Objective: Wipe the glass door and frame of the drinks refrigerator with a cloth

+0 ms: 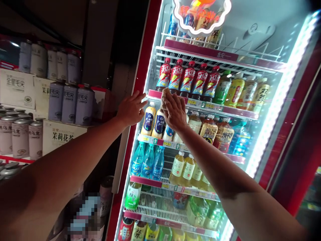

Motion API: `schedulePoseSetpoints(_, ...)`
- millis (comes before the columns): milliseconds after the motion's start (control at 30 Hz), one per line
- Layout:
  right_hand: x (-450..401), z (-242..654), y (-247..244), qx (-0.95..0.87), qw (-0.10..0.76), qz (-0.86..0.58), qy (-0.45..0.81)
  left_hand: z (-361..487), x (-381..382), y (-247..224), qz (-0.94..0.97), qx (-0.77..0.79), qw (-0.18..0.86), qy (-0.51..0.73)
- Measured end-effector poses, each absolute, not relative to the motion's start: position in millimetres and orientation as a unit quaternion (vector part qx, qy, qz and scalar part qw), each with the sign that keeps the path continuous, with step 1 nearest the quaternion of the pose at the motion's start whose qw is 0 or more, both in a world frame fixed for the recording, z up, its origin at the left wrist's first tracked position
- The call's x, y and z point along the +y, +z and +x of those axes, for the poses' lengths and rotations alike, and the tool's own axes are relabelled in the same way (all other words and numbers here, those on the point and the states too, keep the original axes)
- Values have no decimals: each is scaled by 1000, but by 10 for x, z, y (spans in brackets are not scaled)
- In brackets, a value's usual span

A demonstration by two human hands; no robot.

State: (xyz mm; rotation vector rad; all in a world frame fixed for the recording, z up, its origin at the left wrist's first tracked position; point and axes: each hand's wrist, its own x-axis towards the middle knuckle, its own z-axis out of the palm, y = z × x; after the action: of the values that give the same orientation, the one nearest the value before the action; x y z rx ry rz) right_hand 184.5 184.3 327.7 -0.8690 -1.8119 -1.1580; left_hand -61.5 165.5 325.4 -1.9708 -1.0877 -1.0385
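Pressed flat on the glass door of a lit drinks cooler is my right hand [175, 112], over a tan cloth [165, 94] that shows at its fingertips. It is in front of the shelf edge below the red-capped bottles [188, 78]. My left hand [132, 108] is at the cooler's left red frame [140, 78], fingers spread, with nothing visible in it. Behind the glass, between and below my hands, stand bottles with dark blue labels [148, 121].
More bottles fill lower shelves, among them blue ones [147, 161] and pale yellow ones [177, 167]. On the left are shelves with purple cans [69, 103], pink cans [20, 137] and tea boxes [59, 136]. A bright light strip [273, 134] runs down the cooler's right side.
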Motion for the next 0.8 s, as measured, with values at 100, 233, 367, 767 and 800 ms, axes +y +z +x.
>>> schedulePoseSetpoints(100,1874,1740,3227,-710,421,-342,-449,-623,1644,3247,-732,-470,288,-400)
schedulePoseSetpoints(233,1850,1647,3122,-715,403,-339,-460,-633,1682,3253,-739,-496,253,-379)
schedulePoseSetpoints(367,1850,1613,3179,-722,386,-335,-467,-648,1742,3250,-749,-483,259,-373)
schedulePoseSetpoints(767,1883,1332,3090,-709,384,-365,-466,-717,1903,3234,-777,-449,235,-373)
schedulePoseSetpoints(800,1881,1323,3124,-710,381,-365,-466,-718,1912,3235,-779,-445,232,-375)
